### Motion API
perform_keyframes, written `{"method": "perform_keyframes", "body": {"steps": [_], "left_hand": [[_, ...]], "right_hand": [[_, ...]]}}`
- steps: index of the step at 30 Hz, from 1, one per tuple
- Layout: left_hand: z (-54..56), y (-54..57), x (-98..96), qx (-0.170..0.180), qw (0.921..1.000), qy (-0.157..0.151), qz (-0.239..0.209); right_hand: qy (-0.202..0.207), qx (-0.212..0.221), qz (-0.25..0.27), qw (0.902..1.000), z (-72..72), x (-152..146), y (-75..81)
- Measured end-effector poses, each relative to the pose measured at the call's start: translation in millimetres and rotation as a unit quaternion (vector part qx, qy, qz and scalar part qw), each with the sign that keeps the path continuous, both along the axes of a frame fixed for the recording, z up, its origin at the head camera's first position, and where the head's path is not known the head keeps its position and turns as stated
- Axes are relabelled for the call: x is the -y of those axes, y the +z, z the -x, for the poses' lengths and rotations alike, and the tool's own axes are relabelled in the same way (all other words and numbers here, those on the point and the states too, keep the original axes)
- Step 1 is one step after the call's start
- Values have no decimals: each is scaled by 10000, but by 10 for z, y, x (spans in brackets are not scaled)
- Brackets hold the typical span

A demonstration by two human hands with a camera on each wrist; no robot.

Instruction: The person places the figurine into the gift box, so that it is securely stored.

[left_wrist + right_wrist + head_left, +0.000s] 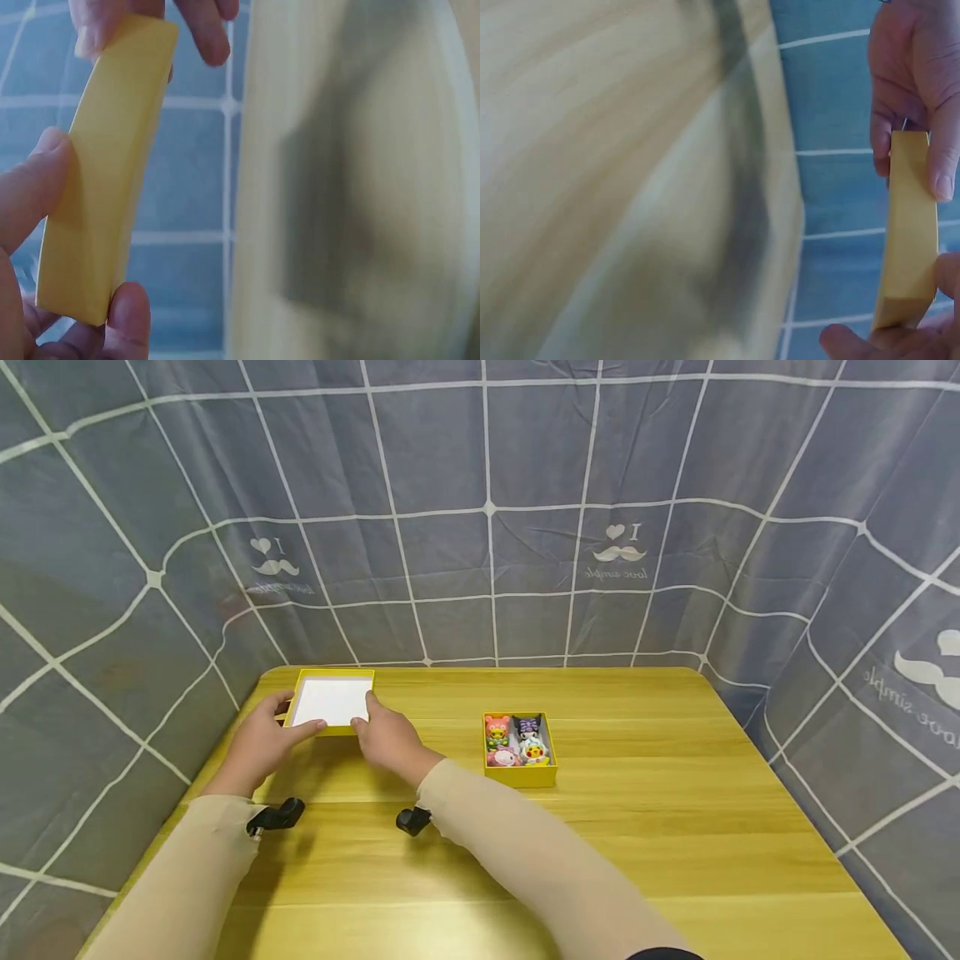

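Observation:
Both hands hold a shallow yellow box lid (330, 700) above the far left of the table, its white inside facing up. My left hand (255, 742) grips its left end, thumb over the near edge and fingers beneath, as the left wrist view shows on the lid's yellow side (105, 180). At the right end, my right hand (392, 737) pinches the near corner with its thumb on top. To the right, a yellow box (520, 776) stands uncovered on the table. Inside it sit a pink bear figurine (497, 729), a black-and-purple one (528, 727), a white-and-yellow one (534, 750) and a pink-and-white one (503, 757).
The wood-grain table (645, 835) stretches beneath both arms. A grey-blue curtain (540, 452) with white grid lines hangs behind it and along both sides. Black wrist mounts (277, 815) stick out from the beige sleeves (525, 852).

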State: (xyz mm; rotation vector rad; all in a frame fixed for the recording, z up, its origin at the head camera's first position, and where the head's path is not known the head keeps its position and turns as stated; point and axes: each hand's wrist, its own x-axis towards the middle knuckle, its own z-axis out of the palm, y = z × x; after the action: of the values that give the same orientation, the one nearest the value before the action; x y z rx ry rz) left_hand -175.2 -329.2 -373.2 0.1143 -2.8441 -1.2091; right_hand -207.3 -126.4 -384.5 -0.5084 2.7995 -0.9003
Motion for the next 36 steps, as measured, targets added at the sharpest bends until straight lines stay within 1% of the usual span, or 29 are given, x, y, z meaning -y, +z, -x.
{"method": "perform_keyframes", "body": {"steps": [5, 8, 11, 14, 19, 22, 24, 29, 36], "left_hand": [[52, 124, -336, -182, 9998, -85, -51], [76, 190, -531, -301, 9992, -214, -142], [94, 241, -716, -374, 9985, -369, -174], [115, 262, -897, -425, 9975, -544, -164], [162, 245, -1192, -443, 9953, -795, -336], [178, 219, -1354, -392, 9943, -885, -441], [190, 198, -1448, -344, 9938, -923, -507], [217, 138, -1661, -213, 9921, -1009, -712], [226, 50, -1916, -133, 9897, -1140, -860]], "right_hand": [[-319, 63, 283, 9991, -6, -321, 190], [-425, 60, 429, 9982, -10, -525, 282], [-502, -22, 513, 9974, -10, -746, 336], [-556, 0, 630, 9965, -14, -981, 359], [-642, 65, 596, 9961, -40, -1373, 375], [-638, 126, 597, 9961, -62, -1586, 379], [-643, 92, 527, 9965, -76, -1712, 373], [-689, -36, 423, 9967, -110, -1973, 332], [-614, 5, 269, 9977, -146, -2269, 250]]}}
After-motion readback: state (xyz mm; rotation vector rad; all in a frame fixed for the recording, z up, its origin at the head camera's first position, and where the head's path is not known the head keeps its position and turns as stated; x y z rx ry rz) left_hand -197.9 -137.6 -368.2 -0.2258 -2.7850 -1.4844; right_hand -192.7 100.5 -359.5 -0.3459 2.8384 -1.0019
